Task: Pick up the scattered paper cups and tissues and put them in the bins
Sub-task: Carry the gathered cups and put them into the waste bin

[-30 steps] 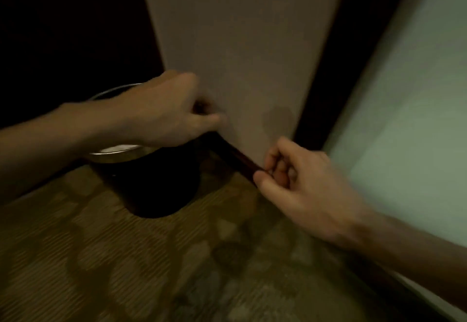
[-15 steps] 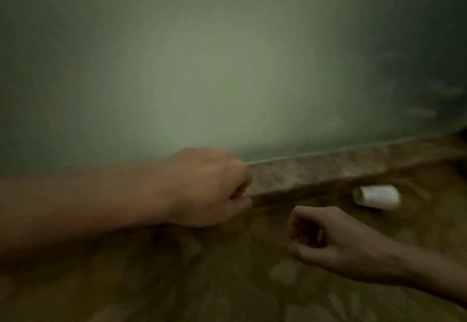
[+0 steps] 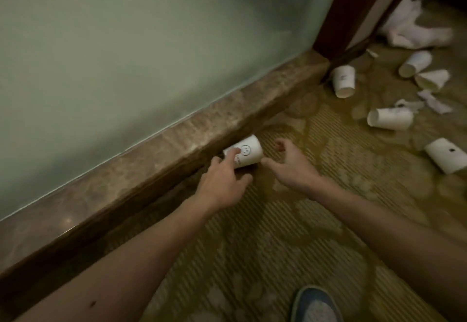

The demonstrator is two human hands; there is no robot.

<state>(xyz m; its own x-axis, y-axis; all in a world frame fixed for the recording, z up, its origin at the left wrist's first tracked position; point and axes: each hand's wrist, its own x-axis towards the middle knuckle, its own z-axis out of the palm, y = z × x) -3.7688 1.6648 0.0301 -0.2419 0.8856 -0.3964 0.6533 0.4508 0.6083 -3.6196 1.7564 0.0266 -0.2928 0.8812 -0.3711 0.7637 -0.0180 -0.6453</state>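
From the head camera, looking down at the patterned olive carpet, the person is bent low with both bare arms stretched toward a white paper cup with a small smiley printed on its side, which lies on its side on the carpet, tucked right against the brown marbled stone ledge under the pale green wall. The left hand is spread, its forefinger laid on the cup's side and the thumb out below it; it touches the cup but has not closed round it. The right hand is open and curled like a claw just beside the cup's wider end, holding nothing.

This looks to me like the start of a pick-up. The next move calls for closing the fingers round the cup gently, since thin paper will likely crush or roll along the ledge, then lifting it clear.

Much is left: four more white paper cups lie well apart to the right, the nearest being one with a dark spot, among torn white tissue scraps and a crumpled white tissue heap by the dark red door frame. No bin is in view. A blue-grey shoe shows at the bottom edge.
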